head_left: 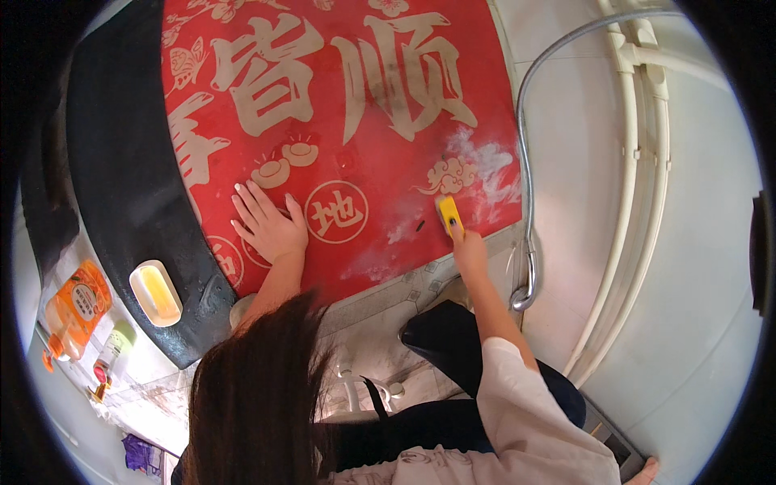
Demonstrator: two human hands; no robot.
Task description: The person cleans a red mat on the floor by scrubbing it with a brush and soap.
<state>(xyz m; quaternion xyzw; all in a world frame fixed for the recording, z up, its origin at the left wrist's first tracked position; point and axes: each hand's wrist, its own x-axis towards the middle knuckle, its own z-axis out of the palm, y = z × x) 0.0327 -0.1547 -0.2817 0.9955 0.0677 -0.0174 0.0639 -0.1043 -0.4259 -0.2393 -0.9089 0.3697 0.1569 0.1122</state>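
A red mat (376,163) with beige characters and cloud patterns lies flat before me. My right hand (470,245) grips a yellow scrubbing brush (449,212), whose head meets the mat beside the cloud pattern. The bristles are mostly hidden. White suds (485,157) streak the mat's right side, with fainter ones nearer me. Between these and my left hand lies a small dark bit (420,225) on the mat. My left hand (273,227) rests palm down on the mat with its fingers spread, beside a circled character.
On the black mat (115,151) at left stands a white dish with a yellow bar (159,293). An orange pump bottle (79,303) and a green-white bottle (115,348) lie beyond it. A shower hose (522,121) and white pipes (630,151) run along the right.
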